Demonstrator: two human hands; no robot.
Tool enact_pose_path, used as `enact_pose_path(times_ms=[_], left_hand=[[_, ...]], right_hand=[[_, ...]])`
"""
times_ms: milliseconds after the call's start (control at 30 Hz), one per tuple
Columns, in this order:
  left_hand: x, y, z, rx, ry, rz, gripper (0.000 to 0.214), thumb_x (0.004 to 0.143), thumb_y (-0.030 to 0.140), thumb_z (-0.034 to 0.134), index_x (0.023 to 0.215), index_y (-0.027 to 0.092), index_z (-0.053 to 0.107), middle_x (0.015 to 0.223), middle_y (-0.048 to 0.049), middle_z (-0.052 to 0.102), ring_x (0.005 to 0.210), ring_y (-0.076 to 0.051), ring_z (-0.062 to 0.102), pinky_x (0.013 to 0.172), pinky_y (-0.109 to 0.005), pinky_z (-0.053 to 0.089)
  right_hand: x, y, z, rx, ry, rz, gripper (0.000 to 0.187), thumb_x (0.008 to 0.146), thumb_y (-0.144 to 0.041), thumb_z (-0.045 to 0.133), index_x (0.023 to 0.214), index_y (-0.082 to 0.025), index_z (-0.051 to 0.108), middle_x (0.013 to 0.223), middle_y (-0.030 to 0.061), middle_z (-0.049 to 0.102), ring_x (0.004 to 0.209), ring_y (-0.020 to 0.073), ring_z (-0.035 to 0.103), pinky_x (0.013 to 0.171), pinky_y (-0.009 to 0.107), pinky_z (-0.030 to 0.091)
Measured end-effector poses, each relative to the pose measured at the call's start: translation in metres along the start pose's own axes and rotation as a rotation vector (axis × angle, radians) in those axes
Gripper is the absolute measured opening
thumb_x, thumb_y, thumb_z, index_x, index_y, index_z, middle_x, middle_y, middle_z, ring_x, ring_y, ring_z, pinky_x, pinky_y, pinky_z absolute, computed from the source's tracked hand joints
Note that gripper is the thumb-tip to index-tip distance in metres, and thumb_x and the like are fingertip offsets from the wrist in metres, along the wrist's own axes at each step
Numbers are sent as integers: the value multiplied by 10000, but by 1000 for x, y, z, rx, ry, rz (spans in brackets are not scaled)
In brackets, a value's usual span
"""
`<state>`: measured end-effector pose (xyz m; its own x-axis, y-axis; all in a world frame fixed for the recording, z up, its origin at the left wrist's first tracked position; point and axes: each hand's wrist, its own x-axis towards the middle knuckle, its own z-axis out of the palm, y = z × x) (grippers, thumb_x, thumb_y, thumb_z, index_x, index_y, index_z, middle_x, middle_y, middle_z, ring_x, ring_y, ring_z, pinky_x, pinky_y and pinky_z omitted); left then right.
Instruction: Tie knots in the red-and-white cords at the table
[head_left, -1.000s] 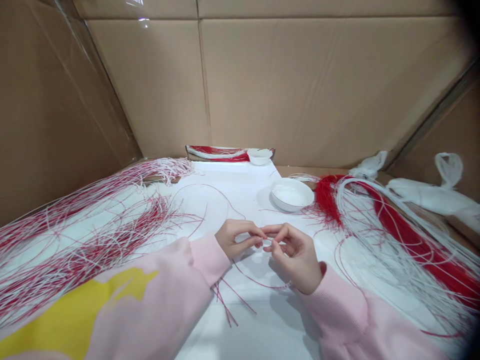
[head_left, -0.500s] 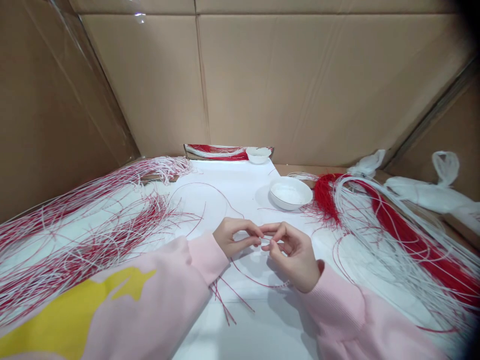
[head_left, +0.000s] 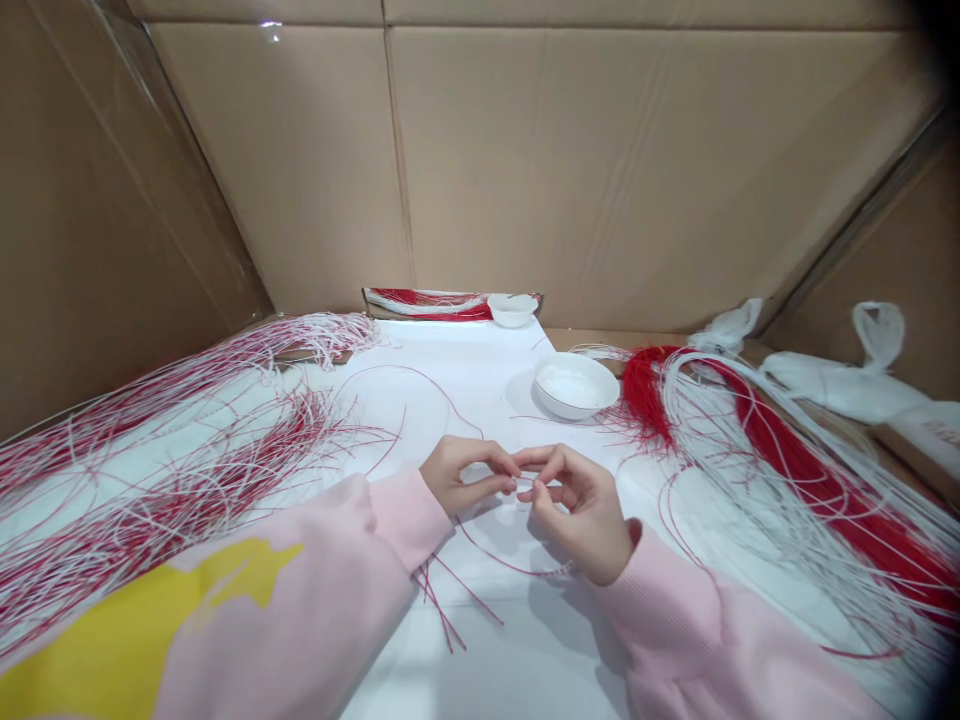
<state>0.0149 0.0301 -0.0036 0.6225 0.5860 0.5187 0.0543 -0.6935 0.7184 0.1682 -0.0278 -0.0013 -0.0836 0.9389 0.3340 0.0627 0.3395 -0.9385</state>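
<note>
Over the white paper (head_left: 450, 350), my left hand (head_left: 469, 475) and my right hand (head_left: 577, 505) meet, fingertips almost touching. The thumb and fingers of each are pinched on a thin red cord (head_left: 487, 553), a short stretch of which shows between them. The cord loops down below my hands, and a few small pale beads (head_left: 562, 570) sit on it near my right palm. Loose red cord ends (head_left: 446, 610) stick out by my left cuff. Beyond my right hand stands a white bowl (head_left: 576, 388) holding white contents too small to make out.
Bundles of red and white cords (head_left: 217, 490) cover the left side. At right lie a red cord hank (head_left: 795, 450) and white cords (head_left: 720, 480), with plastic bags (head_left: 840, 385) behind. A mirror (head_left: 435, 305) leans on the cardboard wall (head_left: 480, 160) at the back.
The whole view has shifted slightly to the left. My hands keep almost the same pinch on the cord.
</note>
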Motion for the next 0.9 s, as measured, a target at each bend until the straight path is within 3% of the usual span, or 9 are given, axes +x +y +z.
enact_pose_path(times_ms=[400,900], left_hand=[[-1,0,-1,-73,-11,-63,159,733,221,545,757,83,619,654,-85,668,612,-126,624,587,-188,475],[-1,0,-2,-74,8,-40,151,716,218,566,732,83,632,644,-85,670,589,-123,621,563,-175,471]], right_hand=[[0,1,-2,-44,-13,-4,118,695,-87,491,642,-172,428,903,72,593,799,172,596,590,274,511],[-1,2,0,-68,-6,-19,123,685,-72,481,642,-173,425,898,67,599,805,168,595,577,259,509]])
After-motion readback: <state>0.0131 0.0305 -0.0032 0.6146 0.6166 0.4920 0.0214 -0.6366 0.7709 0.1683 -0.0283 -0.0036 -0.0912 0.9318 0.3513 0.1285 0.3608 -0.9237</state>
